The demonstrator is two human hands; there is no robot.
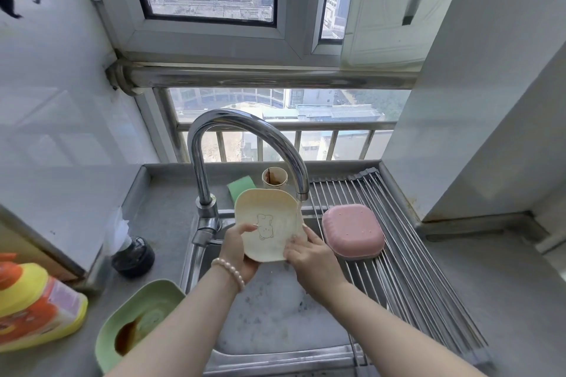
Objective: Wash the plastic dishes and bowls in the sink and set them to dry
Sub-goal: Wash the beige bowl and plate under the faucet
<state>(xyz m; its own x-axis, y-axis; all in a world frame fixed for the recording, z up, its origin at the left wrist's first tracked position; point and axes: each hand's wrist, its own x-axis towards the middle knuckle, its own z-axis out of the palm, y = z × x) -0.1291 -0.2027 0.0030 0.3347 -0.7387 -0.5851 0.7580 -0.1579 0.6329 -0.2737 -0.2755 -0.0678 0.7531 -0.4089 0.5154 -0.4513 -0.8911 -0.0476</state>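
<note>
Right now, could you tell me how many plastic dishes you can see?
3: a cream dish held over the sink, a pink dish upside down on the drying rack, a dirty green dish on the left counter. Suds may hide more.

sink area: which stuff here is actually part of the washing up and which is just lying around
Part of the job:
yellow dish, held by left hand and right hand
pink bowl, upside down on drying rack
green dish, still dirty
faucet
green sponge
detergent bottle

Lying about:
stained cup
black jar
</note>
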